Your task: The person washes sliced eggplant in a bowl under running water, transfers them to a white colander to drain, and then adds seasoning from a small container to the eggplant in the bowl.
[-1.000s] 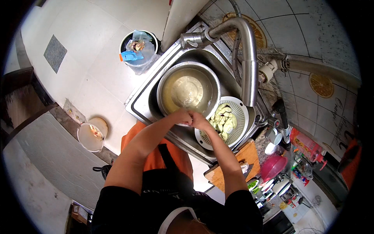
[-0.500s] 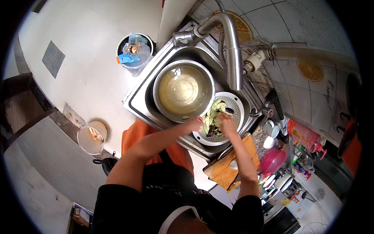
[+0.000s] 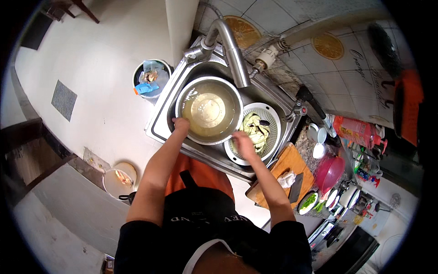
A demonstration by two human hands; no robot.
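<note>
A round metal basin [image 3: 190, 135] of cloudy, yellowish water sits in the steel sink. My left hand [image 3: 181, 125] is closed on its left rim, the fingers partly hidden over the outside. At the basin's lower right rim, my right hand [image 3: 244, 143] has its fingers curled against the edge, slightly blurred. Under and beside that hand stands a white colander [image 3: 275, 132]. Pale eggplant strips [image 3: 256, 131] with dark purple skin lie in it.
A curved metal faucet [image 3: 235, 59] hangs over the sink's far side. To the right, a wooden cutting board [image 3: 292, 160] bears a cleaver [image 3: 296, 188] and a white cloth. Beyond are a pink bowl [image 3: 330, 175] and a plate of chopped greens. A bin [image 3: 159, 68] stands left.
My left hand has moved left from the colander side to the basin's left rim. The right hand has left the eggplant strips for the basin's right rim. The view has shifted.
</note>
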